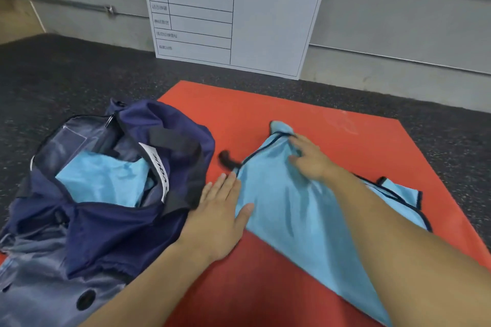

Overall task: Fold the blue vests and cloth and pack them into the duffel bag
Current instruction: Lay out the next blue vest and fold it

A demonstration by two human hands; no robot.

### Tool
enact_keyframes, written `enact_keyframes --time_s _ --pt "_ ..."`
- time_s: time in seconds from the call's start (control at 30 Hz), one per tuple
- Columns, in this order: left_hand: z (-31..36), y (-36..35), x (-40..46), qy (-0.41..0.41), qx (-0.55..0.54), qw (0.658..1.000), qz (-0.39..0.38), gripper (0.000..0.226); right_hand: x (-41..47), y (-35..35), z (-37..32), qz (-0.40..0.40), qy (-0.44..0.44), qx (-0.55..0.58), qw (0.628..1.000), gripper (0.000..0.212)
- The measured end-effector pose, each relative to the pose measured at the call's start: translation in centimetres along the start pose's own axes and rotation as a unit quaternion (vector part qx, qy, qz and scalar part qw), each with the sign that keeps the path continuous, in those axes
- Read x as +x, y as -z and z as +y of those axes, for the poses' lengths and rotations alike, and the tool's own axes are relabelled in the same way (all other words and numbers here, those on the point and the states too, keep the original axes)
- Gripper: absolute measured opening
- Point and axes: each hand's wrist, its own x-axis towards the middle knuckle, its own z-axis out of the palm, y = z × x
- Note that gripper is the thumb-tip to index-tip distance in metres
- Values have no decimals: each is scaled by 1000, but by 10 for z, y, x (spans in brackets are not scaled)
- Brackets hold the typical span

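Your left hand [220,210] lies flat, fingers straight, on the vest's [289,210] near edge; your right hand [310,159] pinches its far end.

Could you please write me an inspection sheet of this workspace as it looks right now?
Surface: red mat on dark speckled floor.
Job's things: light blue vest with dark trim lies crumpled on the mat; open navy duffel bag at the left, with light blue fabric already inside.
Clutter: small dark object on the mat beside the vest, too blurred to identify.
Hands: left hand flat, thumb on the vest's edge; right hand fingers curled into the vest's upper part.
Cables: nothing seen.
Surroundings: white printed chart board against the grey wall; pipe along the wall.
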Motion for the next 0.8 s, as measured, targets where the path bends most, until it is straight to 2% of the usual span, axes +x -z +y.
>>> enact_keyframes --time_s 0.1,0.27,0.4,0.5,0.6,0.73,0.8 --pt "5 4 1 -3 13 1000 14 90 -4 29 35 42 -65 9 997 68" --pt "15 1 -3 -13 26 1000 -10 94 -63 48 100 21 -105 0 994 49" --pt "25 -3 -10 -37 40 998 -29 97 -135 48 148 63 -155 18 986 30" --pt "39 -4 -23 -68 48 995 -56 99 -183 51 166 117 -180 33 976 39" --pt "53 -9 -39 -86 39 993 -75 105 -216 48 179 109 -208 12 972 43" --pt "59 -19 -61 -108 74 988 -81 74 -229 33 188 77 -199 -30 976 50" --pt "63 -21 -73 -135 69 984 -98 66 -231 32 188 78 -198 -42 976 55"
